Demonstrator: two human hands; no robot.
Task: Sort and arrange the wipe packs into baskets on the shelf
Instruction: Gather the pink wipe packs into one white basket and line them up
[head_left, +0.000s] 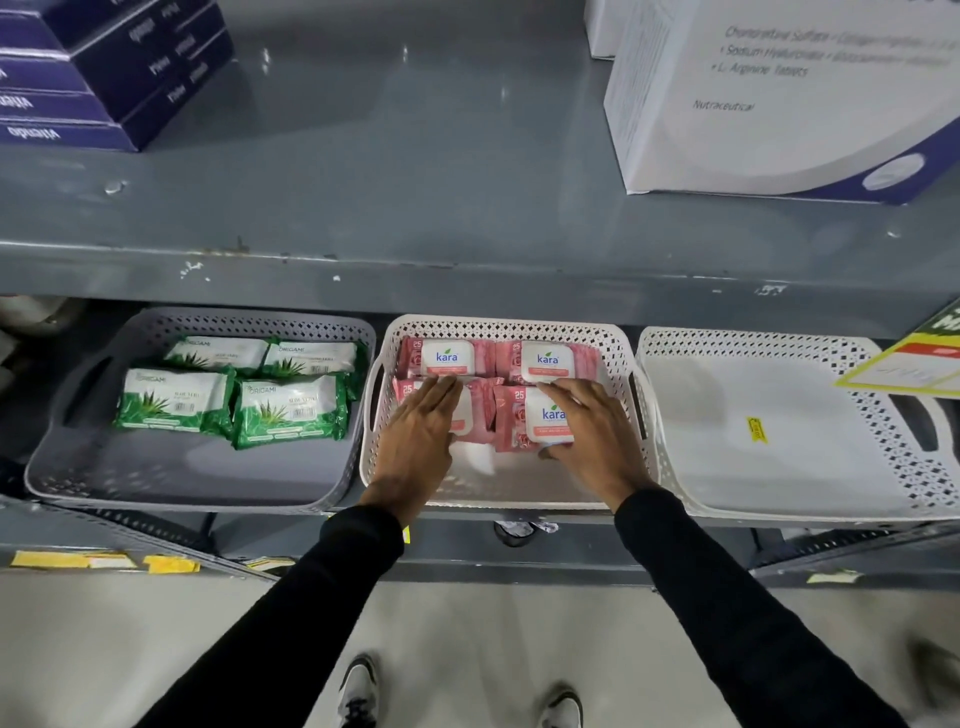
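Several pink Kara wipe packs lie in the middle white basket (631, 410). Two back packs (447, 358) (548, 361) sit side by side. My left hand (418, 436) rests flat on the front left pink pack (480, 410), fingers together. My right hand (592, 426) grips the front right pink pack (519, 421), fingers over its top edge and thumb under its near edge. Several green Origami wipe packs (174, 397) lie in the grey basket (78, 462) on the left. The white basket on the right (779, 415) holds no packs.
The baskets stand on a grey metal shelf under an upper shelf (415, 208). That upper shelf carries dark blue boxes (104, 67) at left and a large white box (779, 93) at right. A yellow-green sign (909, 358) overlaps the right basket. My shoes (358, 691) show on the floor.
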